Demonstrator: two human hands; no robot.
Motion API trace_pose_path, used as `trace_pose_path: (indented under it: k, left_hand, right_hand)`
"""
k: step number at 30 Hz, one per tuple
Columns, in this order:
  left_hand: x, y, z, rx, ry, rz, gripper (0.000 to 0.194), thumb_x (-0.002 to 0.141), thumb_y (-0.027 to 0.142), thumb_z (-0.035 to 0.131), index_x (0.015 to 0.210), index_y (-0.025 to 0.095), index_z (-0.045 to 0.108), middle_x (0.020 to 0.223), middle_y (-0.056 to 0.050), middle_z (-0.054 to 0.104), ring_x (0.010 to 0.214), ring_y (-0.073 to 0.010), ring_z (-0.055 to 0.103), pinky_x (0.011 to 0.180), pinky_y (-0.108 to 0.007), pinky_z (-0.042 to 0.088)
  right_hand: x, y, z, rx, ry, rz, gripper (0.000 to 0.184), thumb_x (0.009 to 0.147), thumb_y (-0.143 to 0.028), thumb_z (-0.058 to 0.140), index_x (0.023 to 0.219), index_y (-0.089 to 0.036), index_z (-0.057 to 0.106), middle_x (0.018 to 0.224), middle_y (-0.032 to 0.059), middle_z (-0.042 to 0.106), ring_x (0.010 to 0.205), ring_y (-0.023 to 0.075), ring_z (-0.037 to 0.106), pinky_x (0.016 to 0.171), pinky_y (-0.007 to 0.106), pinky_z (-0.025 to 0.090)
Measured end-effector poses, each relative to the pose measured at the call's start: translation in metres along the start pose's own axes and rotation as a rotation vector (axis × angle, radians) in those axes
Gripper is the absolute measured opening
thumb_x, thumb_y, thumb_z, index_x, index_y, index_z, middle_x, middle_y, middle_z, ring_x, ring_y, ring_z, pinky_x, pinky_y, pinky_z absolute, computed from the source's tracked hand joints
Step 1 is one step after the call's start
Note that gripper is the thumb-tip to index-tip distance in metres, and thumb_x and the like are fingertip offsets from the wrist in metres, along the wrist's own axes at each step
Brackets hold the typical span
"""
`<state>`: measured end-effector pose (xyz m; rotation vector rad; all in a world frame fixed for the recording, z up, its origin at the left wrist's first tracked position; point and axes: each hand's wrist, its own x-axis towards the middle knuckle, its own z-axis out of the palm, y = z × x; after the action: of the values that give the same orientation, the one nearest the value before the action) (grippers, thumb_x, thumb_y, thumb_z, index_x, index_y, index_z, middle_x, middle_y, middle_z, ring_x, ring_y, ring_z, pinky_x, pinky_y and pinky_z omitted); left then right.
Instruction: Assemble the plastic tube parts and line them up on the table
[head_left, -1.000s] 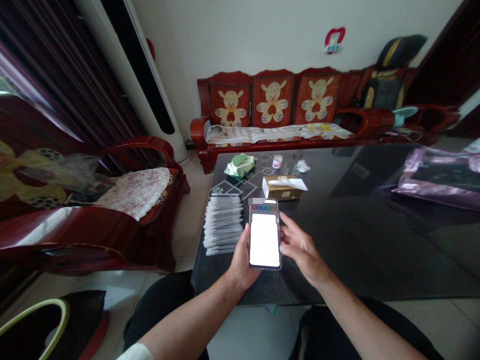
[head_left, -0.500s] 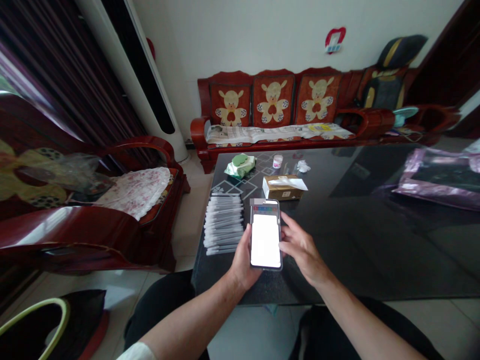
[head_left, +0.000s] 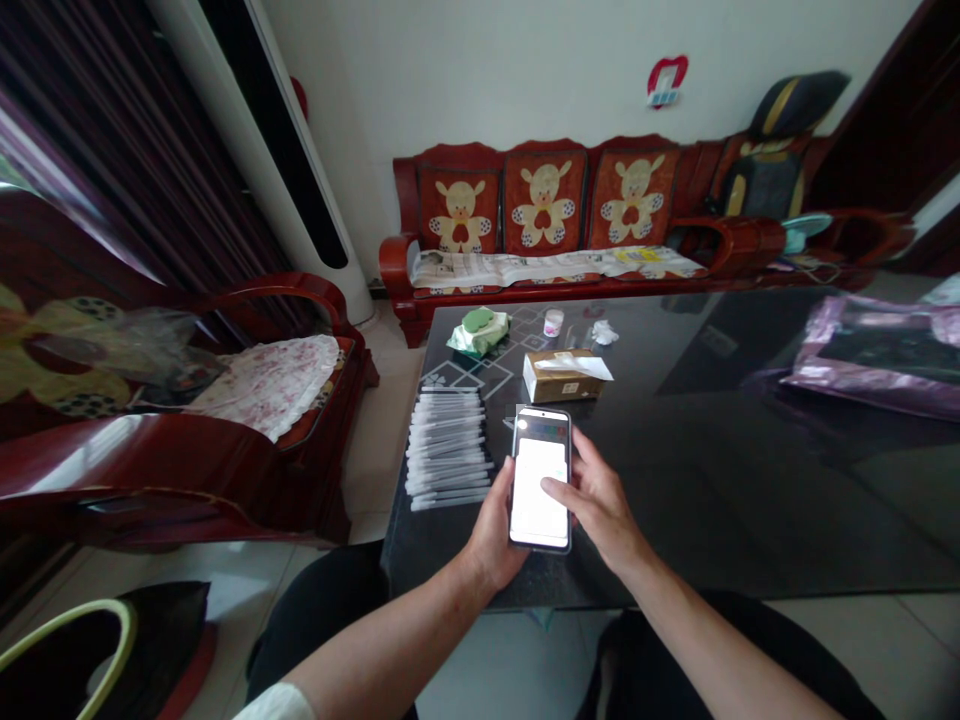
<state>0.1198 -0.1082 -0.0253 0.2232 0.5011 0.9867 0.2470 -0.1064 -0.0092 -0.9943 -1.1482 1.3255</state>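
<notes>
A smartphone (head_left: 538, 510) with a bright white panel on its screen is held upright over the near part of the dark table (head_left: 712, 500). My left hand (head_left: 496, 535) grips its left side and lower edge. From the right, my right hand (head_left: 600, 500) steadies the phone's edge with its fingers, and its thumb lies over the screen. Left of the phone is a stack of thin whitish sticks or pens (head_left: 448, 450), laid side by side. A brown tissue box (head_left: 562, 385) with a tissue sticking out stands just beyond the phone.
Farther back on the table are a green pack of wipes (head_left: 478, 332), a small white-and-pink jar (head_left: 553, 323) and a crumpled tissue (head_left: 603, 332). A purple plastic package (head_left: 840, 375) lies at the right. A wooden armchair (head_left: 285, 450) is to the left, a wooden sofa (head_left: 491, 290) behind.
Both hands and the phone have shifted slightly right and toward me. My right thumb has moved from the phone's edge onto the screen, where the top row of icons has dimmed.
</notes>
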Motion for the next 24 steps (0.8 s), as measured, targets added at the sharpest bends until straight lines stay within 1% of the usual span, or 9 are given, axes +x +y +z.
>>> trace_pose_path:
  k: [5, 13, 17, 24]
  left_hand:
    - [0.0006, -0.0005, -0.0005, 0.006, 0.022, 0.011, 0.05, 0.089, 0.047, 0.049, 0.118, 0.008, 0.063, 0.102, -0.014, 0.072, 0.096, -0.0291, 0.067, 0.088, -0.037, 0.047]
    - [0.0025, -0.0024, -0.0034, 0.019, 0.046, 0.007, 0.05, 0.089, 0.047, 0.05, 0.116, 0.007, 0.064, 0.098, -0.014, 0.073, 0.095, -0.029, 0.067, 0.086, -0.037, 0.048]
    - [0.0015, -0.003, -0.0024, 0.019, 0.033, 0.002, 0.051, 0.088, 0.048, 0.051, 0.117, 0.007, 0.064, 0.099, -0.014, 0.073, 0.096, -0.0292, 0.067, 0.087, -0.037, 0.047]
    - [-0.0001, -0.0025, -0.0005, 0.03, 0.048, 0.002, 0.05, 0.09, 0.046, 0.048, 0.115, 0.006, 0.065, 0.099, -0.014, 0.073, 0.096, -0.0285, 0.067, 0.087, -0.037, 0.047]
  right_hand:
    - [0.0009, 0.0059, -0.0004, -0.012, 0.021, -0.009, 0.087, 0.074, -0.028, 0.072, 0.146, -0.023, 0.025, 0.12, 0.01, 0.065, 0.1, 0.0272, 0.065, 0.081, 0.039, 0.054]
    - [0.0024, 0.0084, 0.0006, -0.031, 0.074, -0.011, 0.087, 0.072, -0.028, 0.073, 0.145, -0.021, 0.027, 0.116, 0.0111, 0.066, 0.098, 0.0278, 0.066, 0.082, 0.04, 0.053]
    - [0.0018, 0.0069, 0.0011, -0.024, 0.065, -0.02, 0.085, 0.072, -0.028, 0.072, 0.145, -0.021, 0.028, 0.117, 0.0111, 0.066, 0.1, 0.0278, 0.065, 0.083, 0.041, 0.053]
    - [0.0013, 0.0078, 0.0017, -0.023, 0.065, -0.033, 0.084, 0.073, -0.027, 0.072, 0.145, -0.022, 0.029, 0.121, 0.011, 0.064, 0.104, 0.0279, 0.064, 0.086, 0.041, 0.052]
